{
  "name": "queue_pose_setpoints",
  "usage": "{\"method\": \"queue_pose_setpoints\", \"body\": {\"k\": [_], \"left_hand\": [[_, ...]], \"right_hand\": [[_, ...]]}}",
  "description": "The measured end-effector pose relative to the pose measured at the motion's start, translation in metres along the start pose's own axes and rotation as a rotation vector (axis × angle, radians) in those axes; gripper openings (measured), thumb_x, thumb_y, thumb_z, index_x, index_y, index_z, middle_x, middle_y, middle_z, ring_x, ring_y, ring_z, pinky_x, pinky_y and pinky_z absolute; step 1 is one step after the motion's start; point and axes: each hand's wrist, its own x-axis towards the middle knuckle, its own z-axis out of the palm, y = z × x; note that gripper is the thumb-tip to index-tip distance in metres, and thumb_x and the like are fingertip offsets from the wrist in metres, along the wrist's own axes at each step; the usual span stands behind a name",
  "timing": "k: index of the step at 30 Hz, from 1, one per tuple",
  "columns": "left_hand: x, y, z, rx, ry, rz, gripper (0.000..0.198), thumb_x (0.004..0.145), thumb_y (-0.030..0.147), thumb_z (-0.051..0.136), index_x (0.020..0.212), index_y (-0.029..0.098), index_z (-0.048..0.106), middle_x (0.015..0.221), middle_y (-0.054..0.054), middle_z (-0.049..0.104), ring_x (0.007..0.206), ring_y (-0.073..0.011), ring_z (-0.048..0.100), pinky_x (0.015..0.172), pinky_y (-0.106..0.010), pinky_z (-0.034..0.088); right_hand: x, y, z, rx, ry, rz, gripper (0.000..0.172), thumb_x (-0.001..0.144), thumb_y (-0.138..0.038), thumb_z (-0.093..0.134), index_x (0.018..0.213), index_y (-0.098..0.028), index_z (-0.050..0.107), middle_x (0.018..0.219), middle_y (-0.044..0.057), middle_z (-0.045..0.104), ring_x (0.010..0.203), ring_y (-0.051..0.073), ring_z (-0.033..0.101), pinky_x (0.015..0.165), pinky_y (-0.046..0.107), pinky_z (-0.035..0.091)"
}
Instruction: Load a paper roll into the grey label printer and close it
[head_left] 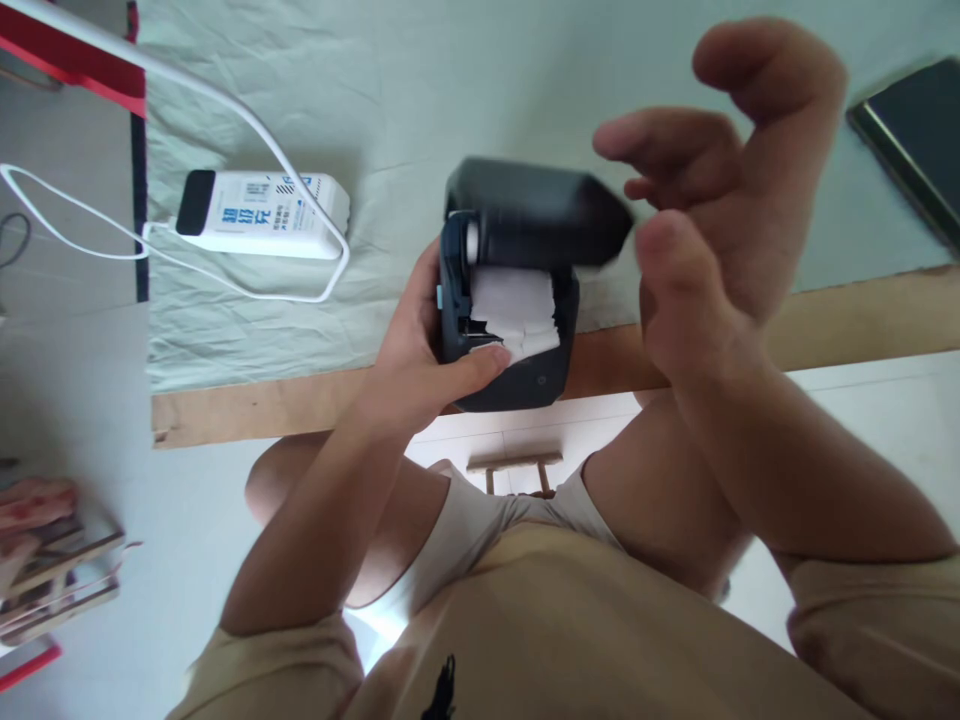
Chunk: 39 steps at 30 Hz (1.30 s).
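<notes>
Left hand [416, 365] has a firm hold on the printer [517, 385] (looks like one of those little label ones), fingers round its left side, thumb lying by the torn end of the paper [517, 305]. Right hand [739, 230] is loose, fingers curled around nothing, thumb tip right by the right end of the lid [555, 215]. Can't tell if it touches, the lid is badly smeared.

Printer's at the near edge of the table [450, 80], roughly mid-way along, its front sticking out past the wood strip [862, 310]. The lid stands open. Over by the table's left edge there's a white power bank [262, 215] with a cable [90, 38] looped over it, and a dark slab [919, 140] sits toward the right.

My guess on handling: stiff plastic, fairly light, a bit slick. I'd hold it low on both sides of the body and take the lid by its rim, as a hinge could be the weak spot. The paper is soft and would rip easily.

Hard to see: the left fingertips are behind the printer, the lid hides whatever's under it, the slab is cut off by the frame, and so is the table's far edge
</notes>
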Motion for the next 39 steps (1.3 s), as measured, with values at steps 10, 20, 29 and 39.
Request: {"method": "queue_pose_setpoints", "body": {"k": [10, 20, 29, 39], "left_hand": [[-0.003, 0.007, 0.008, -0.218, 0.027, -0.073, 0.059, 0.081, 0.047, 0.084, 0.133, 0.026, 0.063, 0.112, -0.006, 0.075, 0.107, -0.0313, 0.078, 0.077, -0.036, 0.068], [-0.002, 0.008, 0.009, -0.319, 0.011, -0.078, 0.029, 0.091, 0.033, 0.075, 0.117, 0.022, 0.070, 0.099, -0.003, 0.075, 0.088, -0.0229, 0.080, 0.061, -0.025, 0.063], [0.005, 0.011, 0.018, -0.349, 0.199, -0.124, 0.035, 0.102, 0.047, 0.052, 0.095, 0.018, 0.071, 0.106, -0.006, 0.078, 0.137, -0.0305, 0.065, 0.104, -0.043, 0.063], [0.006, 0.004, 0.012, -0.183, 0.255, -0.013, 0.033, 0.102, 0.049, 0.058, 0.087, 0.022, 0.069, 0.100, -0.003, 0.077, 0.131, -0.0298, 0.068, 0.101, -0.042, 0.065]], "right_hand": [[0.001, 0.015, 0.005, 0.101, -0.234, -0.026, 0.048, 0.096, -0.053, 0.061, 0.137, -0.029, 0.049, 0.142, 0.005, 0.060, 0.131, 0.023, 0.062, 0.111, 0.044, 0.055], [0.005, 0.019, 0.011, 0.246, -0.383, 0.172, 0.064, 0.088, -0.051, 0.070, 0.141, -0.030, 0.043, 0.148, 0.006, 0.055, 0.126, 0.022, 0.061, 0.104, 0.038, 0.059], [0.002, 0.014, 0.011, 0.195, -0.362, 0.133, 0.058, 0.094, -0.053, 0.061, 0.143, -0.028, 0.044, 0.143, 0.007, 0.059, 0.125, 0.023, 0.064, 0.109, 0.042, 0.058], [-0.002, 0.013, 0.003, 0.010, -0.168, -0.073, 0.047, 0.088, -0.046, 0.066, 0.131, -0.032, 0.054, 0.120, 0.005, 0.062, 0.110, 0.023, 0.063, 0.092, 0.042, 0.057]]}}
